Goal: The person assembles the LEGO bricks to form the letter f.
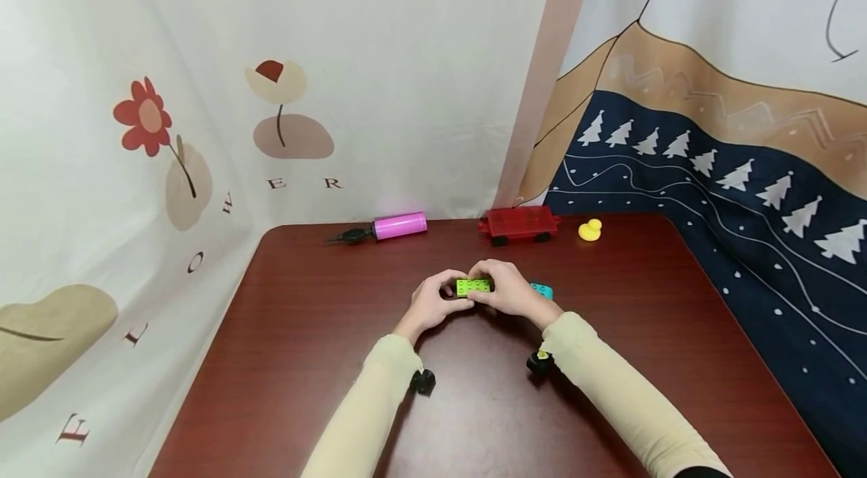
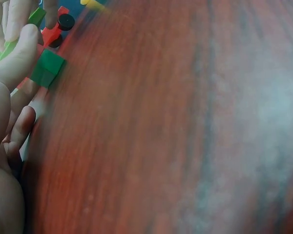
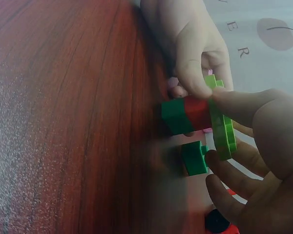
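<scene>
A long lime-green toy brick (image 1: 473, 287) sits between both hands over the middle of the table. My left hand (image 1: 431, 302) pinches its left end with the thumb, fingers curled behind. At its right end, my right hand (image 1: 509, 290) grips it between thumb and fingers. The right wrist view shows a red brick (image 3: 197, 112) and a green brick (image 3: 173, 117) stacked under the lime-green one. A second green brick (image 3: 194, 159) stands close by, near the right fingertips. Just behind the right hand lies a turquoise brick (image 1: 543, 290), partly hidden by it.
Along the table's back edge are a pink pump (image 1: 400, 226) with a black nozzle, a red toy wagon (image 1: 520, 224) on black wheels and a yellow toy duck (image 1: 590, 230). Printed curtains (image 1: 406, 71) hang right behind the dark red wooden table (image 1: 305, 357).
</scene>
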### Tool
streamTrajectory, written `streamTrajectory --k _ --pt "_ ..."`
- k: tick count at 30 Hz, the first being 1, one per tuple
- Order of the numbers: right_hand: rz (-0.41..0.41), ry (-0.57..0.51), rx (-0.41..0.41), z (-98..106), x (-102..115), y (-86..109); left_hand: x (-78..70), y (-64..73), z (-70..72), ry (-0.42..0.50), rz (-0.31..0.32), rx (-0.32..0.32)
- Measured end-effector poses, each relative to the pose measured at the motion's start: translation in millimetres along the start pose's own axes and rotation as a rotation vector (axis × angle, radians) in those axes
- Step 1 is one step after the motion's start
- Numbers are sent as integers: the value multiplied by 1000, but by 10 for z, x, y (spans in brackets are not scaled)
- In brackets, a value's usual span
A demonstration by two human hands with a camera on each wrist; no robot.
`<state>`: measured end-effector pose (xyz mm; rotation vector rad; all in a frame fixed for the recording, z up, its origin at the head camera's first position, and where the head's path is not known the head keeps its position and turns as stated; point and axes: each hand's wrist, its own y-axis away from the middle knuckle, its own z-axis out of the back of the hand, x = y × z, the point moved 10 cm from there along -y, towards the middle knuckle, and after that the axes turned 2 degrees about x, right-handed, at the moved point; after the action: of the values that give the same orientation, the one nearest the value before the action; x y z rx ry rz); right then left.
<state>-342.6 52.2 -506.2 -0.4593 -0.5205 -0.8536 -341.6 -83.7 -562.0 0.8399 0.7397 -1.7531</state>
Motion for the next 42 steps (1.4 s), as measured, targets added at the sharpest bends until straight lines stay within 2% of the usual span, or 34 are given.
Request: streamTrajectory --k 7,11,15,18,22,29,36,42 --pt "14 -30 13 22 -8 11 -12 -2 1 -8 -18 -5" --pt "17 -56 -21 149 -39 5 -19 6 -8 4 -19 3" --pt "-35 -80 -64 305 -148 -27 -23 4 -5 4 -14 3" --pt "-97 -88 -52 349 -258 -44 -23 4 -2 -3 -10 0" --pt "-137 -78 8 290 -368 -81 -31 11 0 -6 -11 -4" --pt "-135 -11 85 117 -459 -179 -20 18 -7 7 -1 -2" --pt "-138 59 100 -4 -495 -276 -40 34 1 15 8 -5" --pt "-176 99 92 -44 -523 -316 -52 49 9 18 11 -4"
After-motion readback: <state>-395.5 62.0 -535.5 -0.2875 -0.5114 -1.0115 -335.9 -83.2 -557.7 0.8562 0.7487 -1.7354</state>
